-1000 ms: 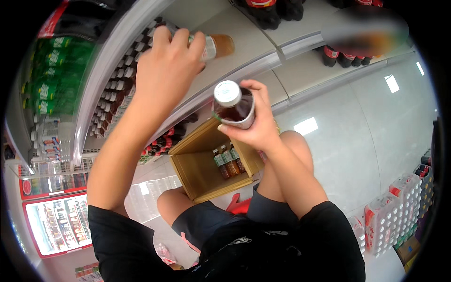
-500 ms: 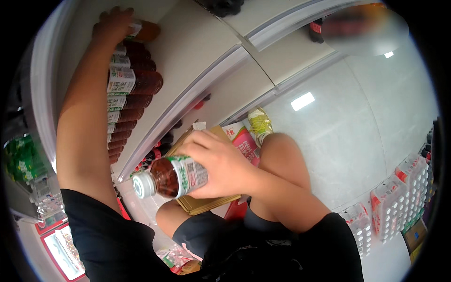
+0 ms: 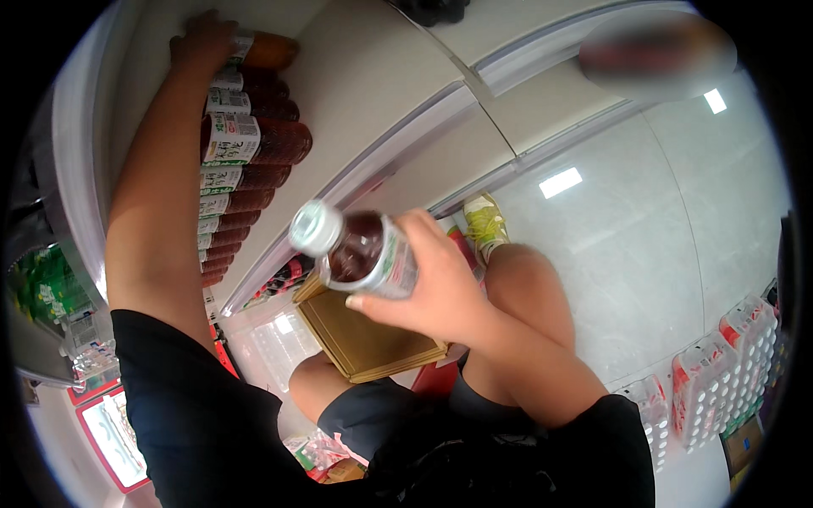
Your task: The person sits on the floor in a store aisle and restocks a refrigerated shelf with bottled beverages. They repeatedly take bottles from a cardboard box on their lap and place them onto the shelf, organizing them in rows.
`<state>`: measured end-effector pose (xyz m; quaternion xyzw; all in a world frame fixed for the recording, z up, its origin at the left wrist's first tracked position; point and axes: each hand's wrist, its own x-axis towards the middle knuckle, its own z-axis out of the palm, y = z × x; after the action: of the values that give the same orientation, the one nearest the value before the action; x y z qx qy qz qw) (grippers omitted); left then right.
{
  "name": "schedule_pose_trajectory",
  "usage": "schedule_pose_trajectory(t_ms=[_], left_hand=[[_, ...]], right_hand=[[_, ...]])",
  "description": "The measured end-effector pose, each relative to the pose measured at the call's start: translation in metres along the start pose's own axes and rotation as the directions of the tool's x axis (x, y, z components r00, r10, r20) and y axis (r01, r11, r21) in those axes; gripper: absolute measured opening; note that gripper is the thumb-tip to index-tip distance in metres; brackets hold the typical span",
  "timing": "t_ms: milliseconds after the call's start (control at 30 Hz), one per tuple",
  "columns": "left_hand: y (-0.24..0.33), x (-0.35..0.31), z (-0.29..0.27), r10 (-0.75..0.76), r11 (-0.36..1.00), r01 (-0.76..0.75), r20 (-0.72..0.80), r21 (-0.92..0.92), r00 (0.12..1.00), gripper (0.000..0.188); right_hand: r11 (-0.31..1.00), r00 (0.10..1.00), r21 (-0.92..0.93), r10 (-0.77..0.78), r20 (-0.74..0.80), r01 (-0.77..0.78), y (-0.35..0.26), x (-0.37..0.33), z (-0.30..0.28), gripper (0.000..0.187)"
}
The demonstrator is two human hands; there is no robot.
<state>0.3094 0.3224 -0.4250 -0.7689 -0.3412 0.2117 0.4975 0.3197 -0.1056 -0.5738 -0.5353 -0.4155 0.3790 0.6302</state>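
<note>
My right hand (image 3: 440, 284) is wrapped round a drink bottle (image 3: 373, 254) of dark reddish-brown liquid with a white cap and a white and green label. The bottle is tilted, its cap toward the shelf at upper left. Far up on that shelf (image 3: 360, 63), my left hand (image 3: 203, 41) is closed round the end of an amber bottle (image 3: 269, 51); its fingertips are partly hidden. Beside it, a row of dark brown bottles (image 3: 254, 140) with similar labels runs along the shelf, partly covered by my left forearm.
An opened cardboard box (image 3: 373, 330) stands between my knees. Dark bottles (image 3: 290, 275) are on a lower shelf. Shrink-wrapped bottle packs (image 3: 699, 394) stand on the tiled floor at right. Green packages (image 3: 51, 284) lie at far left, above a lit red-framed panel (image 3: 114, 440).
My right hand has lifted the bottle up and to the right, away from the cardboard box, whose inside now shows more. My left hand stays at the amber bottle.
</note>
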Motion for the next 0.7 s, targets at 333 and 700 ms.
schedule_pose_trajectory(t_ms=[333,700], left_hand=[[0.005,-0.014,-0.019,0.069,0.997,-0.070,-0.026,-0.022,0.997,0.041],[0.026,-0.013,-0.039,0.074,0.996,-0.070,0.086,-0.049,0.994,0.039]], right_hand=[[0.965,0.964,0.119,0.245,-0.100,-0.233,0.004,0.006,0.004,0.067],[0.970,0.968,0.071,0.237,-0.084,-0.232,0.009,0.008,0.004,0.069]])
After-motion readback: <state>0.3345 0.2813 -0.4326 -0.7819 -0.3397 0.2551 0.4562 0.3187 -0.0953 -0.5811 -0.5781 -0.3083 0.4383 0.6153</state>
